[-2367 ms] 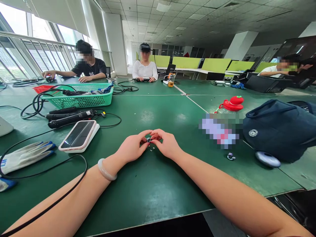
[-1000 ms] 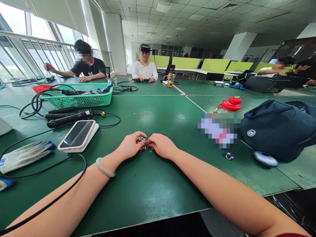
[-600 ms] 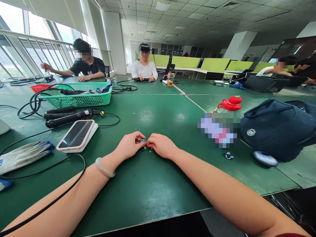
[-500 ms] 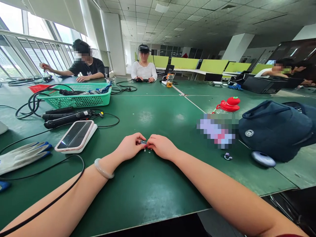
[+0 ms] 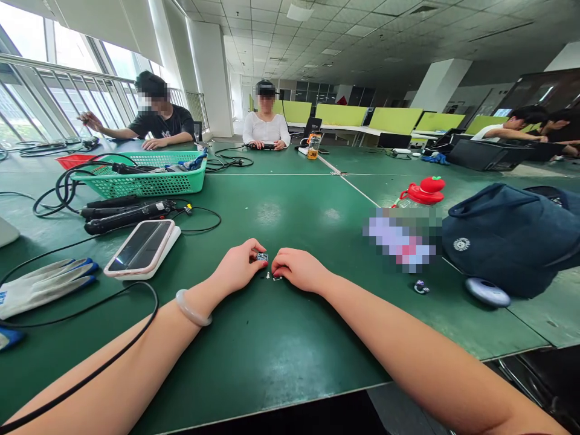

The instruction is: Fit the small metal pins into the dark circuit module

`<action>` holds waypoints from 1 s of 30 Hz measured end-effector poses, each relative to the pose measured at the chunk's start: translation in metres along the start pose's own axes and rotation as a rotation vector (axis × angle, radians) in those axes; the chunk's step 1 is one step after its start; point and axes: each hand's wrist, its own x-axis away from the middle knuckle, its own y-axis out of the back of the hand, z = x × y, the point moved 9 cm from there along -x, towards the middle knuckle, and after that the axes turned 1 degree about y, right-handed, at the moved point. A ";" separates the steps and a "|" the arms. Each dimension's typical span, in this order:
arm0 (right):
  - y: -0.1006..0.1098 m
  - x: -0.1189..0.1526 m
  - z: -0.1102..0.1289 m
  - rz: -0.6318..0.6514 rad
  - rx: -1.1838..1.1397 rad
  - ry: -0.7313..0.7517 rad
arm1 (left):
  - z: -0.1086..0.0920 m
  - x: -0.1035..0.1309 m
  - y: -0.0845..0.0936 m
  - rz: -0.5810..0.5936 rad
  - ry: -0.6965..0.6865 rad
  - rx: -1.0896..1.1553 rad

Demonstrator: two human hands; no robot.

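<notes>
- At the near side of a green tabletop (image 5: pixel 290 344), my bare forearms converge from the lower corners, left grip (image 5: pixel 240 266) and right grip (image 5: pixel 299 269) near each other but apart.
- Closed between thumb and fingers, my left grip has hold of the board (image 5: pixel 263 257), a small blue-grey piece whose free end points toward my right grip.
- Bent downward, my right grip has its thumb and fingertips drawn together at the frame (image 5: pixel 277 278), a tiny pale-edged piece; whether they pinch it or only touch it, I cannot tell.
- Below the board, between my two grips, lies a white bit (image 5: pixel 267 275).
- Around my left wrist sits a pale bangle (image 5: pixel 193 309); a black cable (image 5: pixel 157 299) loops beside it and runs over the forearm.
- To my left, a phone (image 5: pixel 140 248) rests screen up, with a glove (image 5: pixel 48 287) nearer the edge; beyond them lie black tools (image 5: pixel 129 216) and a green basket (image 5: pixel 154 182).
- To my right stand a red-lidded bottle (image 5: pixel 423 191) and a dark blue bag (image 5: pixel 512 238), an oval case (image 5: pixel 487 292) just beside the bag.
- Across the tabletop sit a person in black (image 5: pixel 165 125), one arm stretched out sideways, and a person in white (image 5: pixel 266 128), both hands at a dark device.
</notes>
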 end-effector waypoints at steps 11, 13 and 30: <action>-0.005 0.000 0.007 0.023 0.233 0.031 | -0.004 0.001 -0.004 0.051 -0.011 -0.014; -0.004 0.000 0.008 0.009 0.232 0.026 | -0.005 0.001 -0.004 0.056 -0.015 -0.008; 0.028 0.006 0.022 -0.303 0.038 0.105 | -0.024 0.007 -0.004 0.082 -0.096 0.082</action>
